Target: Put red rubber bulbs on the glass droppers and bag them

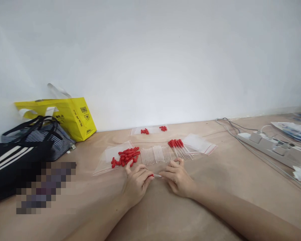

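Observation:
My left hand (pixel 137 182) pinches a small red cap, only partly visible between its fingers. Opposite it, my right hand (pixel 178 177) holds a thin clear stick (pixel 158 175), whose end meets the red cap. Just beyond my left hand, a pile of loose red caps (pixel 127 155) lies on a clear plastic bag (pixel 107 160). A row of clear sticks (pixel 155 155) lies in the middle, past both hands. To its right are several sticks with red caps (pixel 177 144) on their far ends, beside another clear bag (pixel 199 144).
Near the wall, a bag (pixel 154 130) bears small groups of red pieces. A yellow bag (pixel 77 120), a striped bag (pixel 61 139) and a black bag (pixel 20 164) stand left. A power strip (pixel 268 145) with cables and some packets (pixel 293 130) lie right.

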